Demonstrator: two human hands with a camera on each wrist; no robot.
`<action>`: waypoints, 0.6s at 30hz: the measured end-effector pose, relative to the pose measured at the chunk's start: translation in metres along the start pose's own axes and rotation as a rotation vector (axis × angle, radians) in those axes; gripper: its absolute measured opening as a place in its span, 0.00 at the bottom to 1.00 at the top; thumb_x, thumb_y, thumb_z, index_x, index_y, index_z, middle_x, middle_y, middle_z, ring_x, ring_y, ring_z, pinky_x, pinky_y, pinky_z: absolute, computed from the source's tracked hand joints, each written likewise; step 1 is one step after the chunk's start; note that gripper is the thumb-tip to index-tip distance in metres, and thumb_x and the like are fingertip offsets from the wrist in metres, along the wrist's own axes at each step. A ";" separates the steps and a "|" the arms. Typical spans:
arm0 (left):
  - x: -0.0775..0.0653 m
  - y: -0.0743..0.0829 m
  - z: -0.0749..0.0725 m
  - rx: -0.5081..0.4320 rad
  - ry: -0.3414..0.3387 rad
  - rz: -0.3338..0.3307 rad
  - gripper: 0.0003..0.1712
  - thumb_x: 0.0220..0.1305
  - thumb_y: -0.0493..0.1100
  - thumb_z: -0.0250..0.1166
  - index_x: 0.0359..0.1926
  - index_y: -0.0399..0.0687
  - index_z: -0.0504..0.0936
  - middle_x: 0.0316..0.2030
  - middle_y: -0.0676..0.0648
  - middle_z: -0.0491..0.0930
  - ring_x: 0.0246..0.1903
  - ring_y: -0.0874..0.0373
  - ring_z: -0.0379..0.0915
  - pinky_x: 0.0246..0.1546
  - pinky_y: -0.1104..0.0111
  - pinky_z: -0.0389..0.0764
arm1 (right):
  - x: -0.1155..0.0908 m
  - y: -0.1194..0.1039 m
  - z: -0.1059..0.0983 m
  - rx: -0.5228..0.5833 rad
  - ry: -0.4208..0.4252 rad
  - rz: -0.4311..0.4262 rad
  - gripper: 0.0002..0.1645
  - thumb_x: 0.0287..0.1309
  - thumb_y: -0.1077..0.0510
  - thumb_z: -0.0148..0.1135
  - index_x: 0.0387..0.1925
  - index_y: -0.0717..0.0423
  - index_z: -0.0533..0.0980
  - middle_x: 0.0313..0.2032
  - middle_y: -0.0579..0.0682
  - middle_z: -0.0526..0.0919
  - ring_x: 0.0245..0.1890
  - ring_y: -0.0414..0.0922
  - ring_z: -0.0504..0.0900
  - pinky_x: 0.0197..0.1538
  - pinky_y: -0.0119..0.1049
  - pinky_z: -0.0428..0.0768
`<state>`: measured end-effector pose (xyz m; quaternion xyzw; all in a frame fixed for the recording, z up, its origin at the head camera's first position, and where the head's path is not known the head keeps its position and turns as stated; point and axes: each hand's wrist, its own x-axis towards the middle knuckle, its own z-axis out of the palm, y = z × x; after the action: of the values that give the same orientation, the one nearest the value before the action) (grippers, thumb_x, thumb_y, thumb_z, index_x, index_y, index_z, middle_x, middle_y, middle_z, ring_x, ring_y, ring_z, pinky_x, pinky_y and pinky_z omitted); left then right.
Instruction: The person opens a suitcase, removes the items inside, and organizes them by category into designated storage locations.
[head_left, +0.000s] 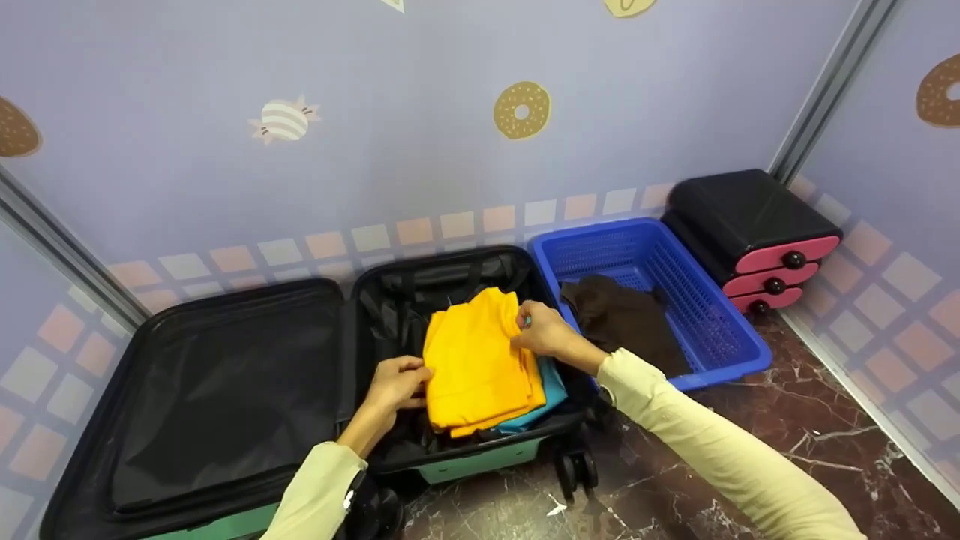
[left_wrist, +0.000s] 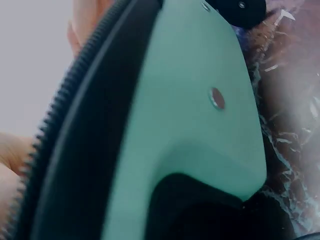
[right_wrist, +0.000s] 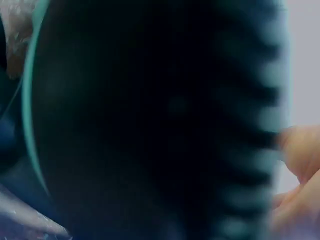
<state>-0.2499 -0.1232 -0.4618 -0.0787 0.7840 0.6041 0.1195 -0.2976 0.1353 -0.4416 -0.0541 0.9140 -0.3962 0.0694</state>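
Suitcase (head_left: 225,397): mint-green shell, black interior; its zippered rim stands directly before both wrist cameras. Unit is opened flat, two halves side by side on a dark marbled surface (head_left: 810,420).
Blue basket (head_left: 697,322): perforated side walls; positioned just beside the right half of the suitcase.
Drawer unit (head_left: 750,217): black casing, three pink drawer fronts with round black knobs; positioned to the right of the basket.
Yellow garment (head_left: 476,367): folded; located in the right half of the suitcase, between the hands.
Brown garment (head_left: 630,322): located in the basket, toward its left side.
Turquoise cloth (head_left: 551,386): partly visible beneath the lower right of the yellow garment.
Right hand (head_left: 549,328): fingers curled, grasping the yellow garment's upper right edge.
Left hand (head_left: 391,384): fingertips contact the garment's left edge; cannot tell whether they pinch it.
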 end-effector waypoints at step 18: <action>0.001 0.033 -0.008 -0.204 -0.082 -0.069 0.30 0.74 0.39 0.63 0.73 0.34 0.71 0.63 0.32 0.78 0.55 0.44 0.83 0.53 0.55 0.87 | -0.003 -0.004 -0.034 0.440 -0.043 0.062 0.13 0.62 0.66 0.68 0.48 0.60 0.78 0.32 0.49 0.80 0.29 0.41 0.79 0.28 0.32 0.83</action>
<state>-0.2600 -0.1220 -0.4295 -0.0923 0.7098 0.6789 0.1635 -0.3002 0.1577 -0.4156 -0.0182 0.8050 -0.5824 0.1113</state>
